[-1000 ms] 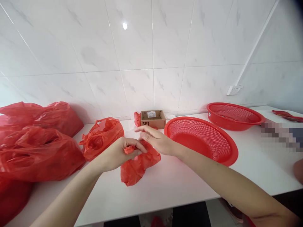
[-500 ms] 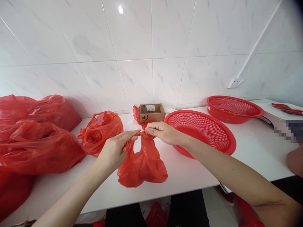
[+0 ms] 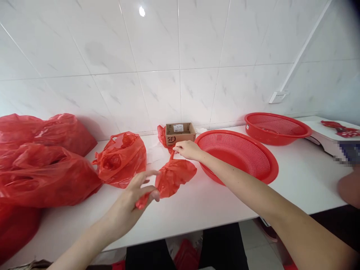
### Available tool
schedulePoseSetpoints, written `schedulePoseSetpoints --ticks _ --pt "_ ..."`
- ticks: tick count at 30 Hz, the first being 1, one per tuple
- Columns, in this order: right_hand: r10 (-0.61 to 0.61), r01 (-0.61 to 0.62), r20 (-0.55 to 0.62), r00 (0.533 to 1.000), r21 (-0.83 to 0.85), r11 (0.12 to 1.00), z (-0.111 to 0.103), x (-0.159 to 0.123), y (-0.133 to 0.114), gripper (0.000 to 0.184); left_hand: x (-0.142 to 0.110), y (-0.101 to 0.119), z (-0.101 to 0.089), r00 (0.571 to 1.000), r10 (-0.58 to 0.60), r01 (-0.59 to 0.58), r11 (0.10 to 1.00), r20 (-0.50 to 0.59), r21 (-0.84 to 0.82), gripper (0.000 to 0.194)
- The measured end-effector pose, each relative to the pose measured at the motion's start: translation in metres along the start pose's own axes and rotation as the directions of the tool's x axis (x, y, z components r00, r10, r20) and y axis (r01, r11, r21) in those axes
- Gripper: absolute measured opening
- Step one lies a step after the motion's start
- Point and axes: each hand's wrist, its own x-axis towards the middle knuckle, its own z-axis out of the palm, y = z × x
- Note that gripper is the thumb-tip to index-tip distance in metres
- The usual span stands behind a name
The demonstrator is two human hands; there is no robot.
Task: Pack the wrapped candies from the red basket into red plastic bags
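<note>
Over the white table (image 3: 208,213), to the left of the nearer basket (image 3: 250,150), looks like a light, soft plastic bag (image 3: 177,174), likely slippery and quick to tear if yanked. Best held by its gathered ends rather than the limp middle: pinched at the narrow top in the right hand (image 3: 188,150), loosely gripped at a bunched end in the left hand (image 3: 131,198).
</note>
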Motion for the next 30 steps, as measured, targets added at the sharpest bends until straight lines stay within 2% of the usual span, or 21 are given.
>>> schedulePoseSetpoints --ticks 2,3,5,7,8,9,11,13,15,18,19,21,23,25,27,30 --pt "-0.008 0.009 -0.026 1.000 0.042 0.999 0.000 -0.001 -0.009 0.027 0.012 -0.005 -0.002 0.991 -0.123 0.101 0.951 -0.060 -0.292 0.031" --pt "-0.011 0.013 -0.032 0.999 0.068 0.998 0.000 -0.003 -0.015 0.027 0.019 -0.009 -0.002 0.980 -0.180 0.123 0.881 -0.082 -0.458 0.034" --pt "-0.049 0.057 -0.071 0.996 0.123 0.991 -0.001 -0.011 -0.029 0.028 0.035 -0.015 -0.001 0.954 -0.285 0.130 0.673 -0.093 -0.728 0.035" --pt "-0.152 0.172 -0.132 0.979 0.160 0.972 -0.001 -0.023 -0.044 0.030 0.048 -0.018 0.003 0.938 -0.346 0.171 0.504 -0.016 -0.847 0.033" --pt "-0.220 0.246 -0.162 0.962 0.161 0.956 -0.001 -0.029 -0.052 0.030 0.052 -0.018 0.006 0.937 -0.347 0.215 0.471 0.045 -0.856 0.030" --pt "-0.289 0.316 -0.179 0.941 0.153 0.936 0.000 -0.035 -0.058 0.029 0.055 -0.017 0.008 0.937 -0.332 0.262 0.476 0.104 -0.840 0.027" --pt "-0.380 0.403 -0.166 0.910 0.140 0.905 0.002 -0.044 -0.067 0.028 0.058 -0.012 0.013 0.940 -0.292 0.316 0.549 0.177 -0.773 0.023" --pt "-0.401 0.420 -0.136 0.906 0.170 0.892 0.005 -0.049 -0.069 0.028 0.059 -0.008 0.017 0.942 -0.282 0.320 0.606 0.179 -0.728 0.026" --pt "-0.368 0.372 -0.065 0.927 0.259 0.891 0.007 -0.051 -0.064 0.026 0.060 -0.007 0.020 0.944 -0.293 0.304 0.611 0.148 -0.731 0.033" --pt "-0.265 0.222 0.091 0.960 0.330 0.918 0.009 -0.052 -0.053 0.023 0.062 -0.010 0.023 0.945 -0.310 0.276 0.593 0.102 -0.756 0.037" --pt "-0.226 0.186 0.099 0.969 0.311 0.932 0.009 -0.052 -0.051 0.024 0.063 -0.012 0.025 0.944 -0.315 0.274 0.590 0.096 -0.760 0.037" --pt "-0.174 0.169 -0.005 0.985 0.254 0.952 0.007 -0.056 -0.051 0.023 0.063 -0.015 0.027 0.938 -0.333 0.281 0.567 0.096 -0.774 0.039" --pt "-0.162 0.194 -0.149 0.975 0.235 0.952 0.003 -0.064 -0.056 0.020 0.063 -0.017 0.028 0.928 -0.360 0.294 0.540 0.100 -0.789 0.038" --pt "-0.163 0.217 -0.212 0.964 0.262 0.940 -0.002 -0.077 -0.065 0.018 0.061 -0.017 0.026 0.923 -0.375 0.288 0.530 0.084 -0.798 0.033" --pt "-0.147 0.193 -0.175 0.974 0.287 0.938 -0.004 -0.091 -0.071 0.017 0.058 -0.017 0.022 0.936 -0.350 0.246 0.548 0.048 -0.800 0.025" --pt "-0.091 0.090 -0.007 0.996 0.262 0.961 -0.002 -0.104 -0.069 0.015 0.055 -0.015 0.014 0.958 -0.285 0.183 0.647 -0.012 -0.740 0.018"
